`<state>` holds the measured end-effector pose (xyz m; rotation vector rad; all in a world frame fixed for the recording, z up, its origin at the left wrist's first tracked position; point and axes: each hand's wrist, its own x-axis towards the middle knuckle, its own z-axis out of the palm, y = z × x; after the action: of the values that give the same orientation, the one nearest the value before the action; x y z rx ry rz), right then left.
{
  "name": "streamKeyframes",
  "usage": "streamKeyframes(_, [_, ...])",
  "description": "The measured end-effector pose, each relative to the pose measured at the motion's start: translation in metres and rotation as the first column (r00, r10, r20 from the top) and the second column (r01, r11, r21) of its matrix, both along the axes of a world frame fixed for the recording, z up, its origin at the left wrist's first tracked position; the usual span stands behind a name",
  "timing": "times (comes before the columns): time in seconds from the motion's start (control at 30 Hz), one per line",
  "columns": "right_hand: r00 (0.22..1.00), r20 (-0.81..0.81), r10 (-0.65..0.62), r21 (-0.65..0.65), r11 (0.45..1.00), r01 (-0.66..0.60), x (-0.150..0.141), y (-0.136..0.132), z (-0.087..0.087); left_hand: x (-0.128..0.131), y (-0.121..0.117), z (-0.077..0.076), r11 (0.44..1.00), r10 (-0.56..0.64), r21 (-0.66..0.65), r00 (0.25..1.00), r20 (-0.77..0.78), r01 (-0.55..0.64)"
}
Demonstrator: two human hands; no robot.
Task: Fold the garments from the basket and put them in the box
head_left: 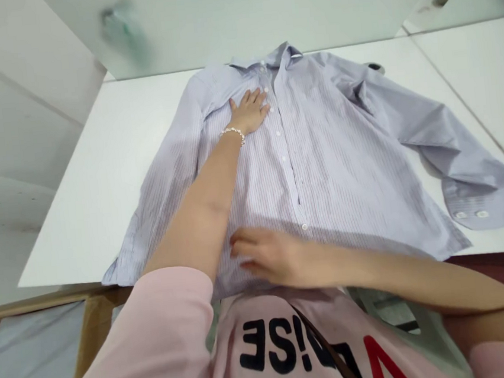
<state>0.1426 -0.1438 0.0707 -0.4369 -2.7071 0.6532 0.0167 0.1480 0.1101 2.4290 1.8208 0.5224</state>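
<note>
Your left hand (248, 112) lies flat on the shirt (320, 158), just beside the button placket (280, 144) and below the collar (263, 57). Its fingers are spread and apart, pressing on the cloth with no fold gathered, and a beaded bracelet (233, 134) circles the wrist. Your right hand (265, 256) is on the shirt's lower front, near the hem (329, 253), its fingers loosely curled. You can't tell from this view whether they are pinching any cloth or only touching it.

The shirt lies face up and buttoned on a white table (101, 191), with its collar toward the far side and its hem toward you. It is pale blue with thin stripes. The sleeve on your left (166, 185) runs down beside the body, partly under your left forearm. The sleeve on your right (419, 125) angles outward, and its cuff (485, 208), with 2 buttons, reaches the right side of the table.

The hem comes to the near table edge, and your arms cover part of it. There is open table left of the shirt and beyond the right sleeve. A narrower strip of table shows above the collar, below a pale panel (227, 19).
</note>
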Motion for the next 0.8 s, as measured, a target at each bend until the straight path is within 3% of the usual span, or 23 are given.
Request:
streamKeyframes(0.13, [0.955, -0.074, -0.287, 0.33, 0.896, 0.296, 0.044, 0.051, -0.016, 0.0, 0.002, 0.003, 0.999, 0.004, -0.032, 1.0, -0.001, -0.004])
streamKeyframes(0.23, [0.942, -0.024, -0.335, 0.419, 0.852, 0.313, 0.056, 0.055, -0.038, 0.0, 0.004, 0.006, 1.0, -0.003, -0.024, 1.0, -0.016, 0.002])
streamKeyframes(0.37, [0.961, 0.057, -0.269, 0.444, 0.869, 0.217, 0.058, 0.021, -0.047, 0.0, 0.007, 0.005, 1.0, -0.022, 0.014, 1.0, -0.013, 0.022])
streamKeyframes(0.47, [0.972, 0.09, -0.219, 0.407, 0.899, 0.165, 0.061, 0.0, -0.04, 0.001, 0.007, 0.004, 1.0, -0.018, 0.025, 1.0, -0.013, 0.018])
streamKeyframes(0.57, [0.98, 0.107, -0.17, 0.277, 0.951, 0.135, 0.071, 0.005, -0.027, 0.002, 0.006, 0.002, 0.999, -0.011, 0.052, 1.0, 0.007, 0.011])
streamKeyframes(0.63, [0.98, 0.111, -0.163, 0.226, 0.965, 0.135, 0.08, 0.03, -0.014, 0.002, 0.006, 0.0, 0.998, -0.01, 0.068, 1.0, 0.023, 0.008])
streamKeyframes(0.7, [0.977, 0.056, -0.205, 0.167, 0.967, 0.193, 0.091, 0.072, 0.006, 0.002, 0.006, -0.001, 0.997, -0.012, 0.079, 1.0, 0.027, 0.01])
streamKeyframes(0.73, [0.968, -0.004, -0.251, 0.078, 0.965, 0.251, 0.096, 0.099, 0.017, 0.002, 0.007, -0.002, 0.996, -0.013, 0.084, 1.0, 0.026, 0.011])
streamKeyframes(0.8, [0.897, -0.112, -0.427, -0.077, 0.904, 0.421, 0.106, 0.157, 0.042, 0.002, 0.007, -0.003, 0.996, -0.018, 0.092, 1.0, 0.021, 0.016])
